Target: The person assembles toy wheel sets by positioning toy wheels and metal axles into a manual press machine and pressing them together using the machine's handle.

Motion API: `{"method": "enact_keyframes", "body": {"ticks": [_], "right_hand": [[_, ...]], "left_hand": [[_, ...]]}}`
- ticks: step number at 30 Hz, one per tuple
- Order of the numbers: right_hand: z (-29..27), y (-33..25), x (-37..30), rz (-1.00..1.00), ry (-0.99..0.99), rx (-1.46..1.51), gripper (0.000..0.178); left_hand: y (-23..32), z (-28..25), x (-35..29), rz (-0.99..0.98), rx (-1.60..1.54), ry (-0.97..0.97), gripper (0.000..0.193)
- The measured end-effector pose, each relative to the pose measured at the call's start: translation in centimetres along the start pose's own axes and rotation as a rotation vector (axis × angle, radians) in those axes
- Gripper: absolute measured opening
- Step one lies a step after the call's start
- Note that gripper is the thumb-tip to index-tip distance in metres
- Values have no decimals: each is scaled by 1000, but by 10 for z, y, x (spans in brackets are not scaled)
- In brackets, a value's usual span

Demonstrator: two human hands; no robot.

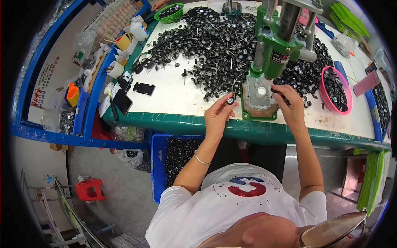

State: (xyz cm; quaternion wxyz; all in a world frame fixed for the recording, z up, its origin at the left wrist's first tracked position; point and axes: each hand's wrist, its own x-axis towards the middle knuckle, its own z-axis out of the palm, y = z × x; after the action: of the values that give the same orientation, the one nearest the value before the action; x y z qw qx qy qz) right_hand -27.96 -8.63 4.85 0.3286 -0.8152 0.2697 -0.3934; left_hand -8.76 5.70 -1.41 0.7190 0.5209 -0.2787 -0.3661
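Observation:
Between the thumb and fingers of my left hand (218, 114) is a small black toy wheel (230, 100) with a silvery hub, held just left of the press base. My right hand (290, 105) is at the base's right side, its fingers bent in a pinch around a small dark piece I cannot make out. The green bench press (276, 56) stands in front of me. A white round fixture (261, 92) sits on its base plate (258, 110), below the ram and between my hands.
A heap of black wheels with thin metal axles (215, 45) surrounds the press. A pink basket (350, 99) of black parts stands right, a green basket (170, 20) far left. A phone (123, 101) lies at the left edge. Below, a blue bin (156, 165) holds dark parts.

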Motion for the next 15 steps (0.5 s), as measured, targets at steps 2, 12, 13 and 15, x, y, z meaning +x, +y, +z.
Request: {"method": "enact_keyframes", "body": {"ticks": [2, 12, 13, 15], "right_hand": [[4, -2, 4, -2, -20, -4, 23], [14, 8, 1, 12, -80, 36, 24], [15, 8, 2, 11, -80, 38, 24], [19, 6, 6, 46, -93, 63, 24]], "left_hand": [[-4, -1, 2, 22, -83, -9, 36], [1, -3, 3, -56, -170, -25, 16], [0, -2, 4, -55, -168, -24, 16], [1, 5, 7, 141, -31, -56, 14]]}}
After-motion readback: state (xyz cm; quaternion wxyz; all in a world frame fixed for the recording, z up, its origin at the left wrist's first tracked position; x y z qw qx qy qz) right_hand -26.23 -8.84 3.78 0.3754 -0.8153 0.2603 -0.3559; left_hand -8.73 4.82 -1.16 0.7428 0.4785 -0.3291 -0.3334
